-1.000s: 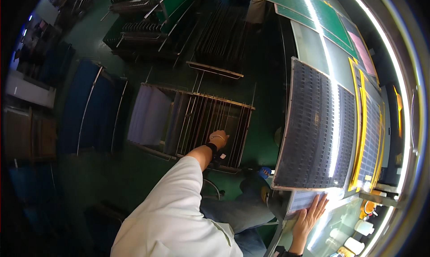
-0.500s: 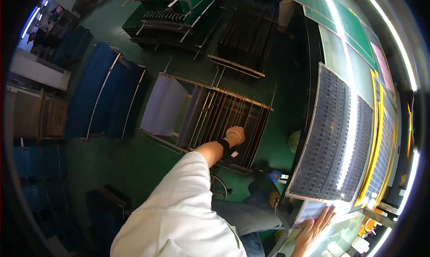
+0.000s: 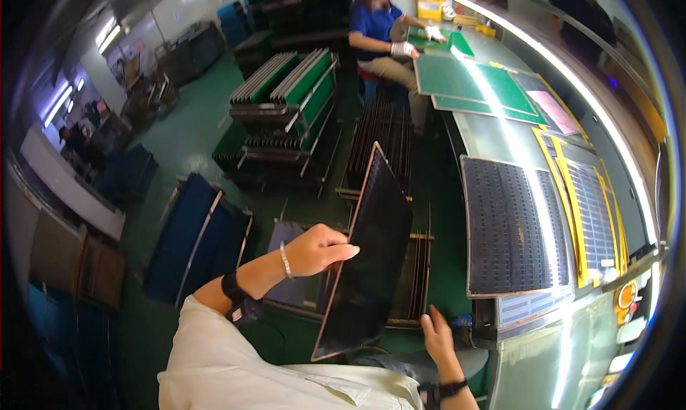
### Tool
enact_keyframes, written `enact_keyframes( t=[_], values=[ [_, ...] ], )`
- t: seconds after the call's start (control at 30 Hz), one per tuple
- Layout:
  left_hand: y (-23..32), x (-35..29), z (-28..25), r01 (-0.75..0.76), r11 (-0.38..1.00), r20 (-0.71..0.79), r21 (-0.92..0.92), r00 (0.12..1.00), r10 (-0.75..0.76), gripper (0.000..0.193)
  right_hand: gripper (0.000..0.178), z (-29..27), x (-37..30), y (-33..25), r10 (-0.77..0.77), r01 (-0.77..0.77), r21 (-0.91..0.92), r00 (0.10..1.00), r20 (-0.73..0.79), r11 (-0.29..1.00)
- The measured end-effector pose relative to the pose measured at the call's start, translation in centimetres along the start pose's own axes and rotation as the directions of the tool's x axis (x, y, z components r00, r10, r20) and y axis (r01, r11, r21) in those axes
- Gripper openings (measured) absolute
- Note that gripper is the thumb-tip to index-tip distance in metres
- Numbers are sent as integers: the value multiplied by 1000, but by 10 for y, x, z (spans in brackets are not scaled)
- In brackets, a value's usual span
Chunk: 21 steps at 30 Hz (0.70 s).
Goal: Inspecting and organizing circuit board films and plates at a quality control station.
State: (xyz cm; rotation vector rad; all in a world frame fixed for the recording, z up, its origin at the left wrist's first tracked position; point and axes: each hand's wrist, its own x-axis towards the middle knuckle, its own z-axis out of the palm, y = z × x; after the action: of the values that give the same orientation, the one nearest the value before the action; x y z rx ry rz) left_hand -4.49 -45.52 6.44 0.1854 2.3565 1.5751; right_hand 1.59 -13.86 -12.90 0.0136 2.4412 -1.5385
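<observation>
between both hands, dark panel [image 3: 368, 256] on edge, long axis upward; left hand [image 3: 319, 249] gripping, right hand [image 3: 437, 336] steadying

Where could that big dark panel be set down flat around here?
The grey bench top shows a bare strip between the green mats and the dark perforated sheet. Green floor left of the stacked racks lies open. The slotted floor rack under the large dark rectangular panel is crowded.

Panel between both hands, above a floor rack

The panel [image 3: 368, 260] stands tilted over the rack [image 3: 418, 281]; left hand [image 3: 318, 249] on its left edge, right hand [image 3: 437, 335] below right; desk [image 3: 500, 135] right.
</observation>
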Motion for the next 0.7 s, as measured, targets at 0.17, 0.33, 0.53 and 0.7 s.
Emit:
enact_keyframes(
  t=[0.17, 0.33, 0.53, 0.7],
  values=[
    [26, -47, -30, 89, 984, 81, -152, 994, -77, 38, 56, 90, 33, 20, 340, -604, 530, 787, 515, 596],
    [24, -85, -86, 166, 973, 51, 163, 983, -176, 38, 43, 92, 19, 1, 67, -355, 898, 934, 350, 260],
    [-20, -76, -107, 128, 847, -244, 516, 970, 2, 40, 36, 39, -26, -69, -66, -102, 953, 990, 126, 285],
    [-37, -20, -70, 0, 970, -290, 243, 954, 72, 39, 39, 13, -64, -93, -13, 127, 934, 991, -131, 334]
  ],
)
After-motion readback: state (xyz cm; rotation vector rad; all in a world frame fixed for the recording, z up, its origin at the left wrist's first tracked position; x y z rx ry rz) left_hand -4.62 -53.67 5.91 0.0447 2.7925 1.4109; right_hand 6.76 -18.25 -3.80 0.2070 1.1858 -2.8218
